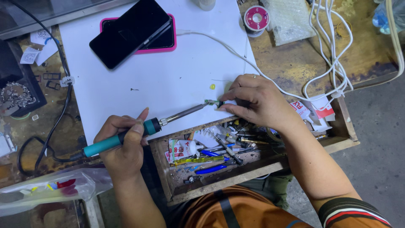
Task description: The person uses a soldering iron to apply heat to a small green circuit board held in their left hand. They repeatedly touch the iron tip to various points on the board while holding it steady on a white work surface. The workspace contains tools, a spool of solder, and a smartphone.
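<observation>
The left hand [122, 145] is curled in a closed grip, thumb stretched forward, forearm angling up from below. The right hand [253, 103] lies palm down (fingertips pinched together), wrist bent inward.

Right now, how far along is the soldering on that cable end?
Done: workspace is set, with a solder spool and two phones laid on the white sheet. In hand: the left hand holds the teal soldering iron, tip at the small connector that the right hand pinches at the white cable end. Left: whether the joint is finished cannot be told; the tool drawer is open.
</observation>
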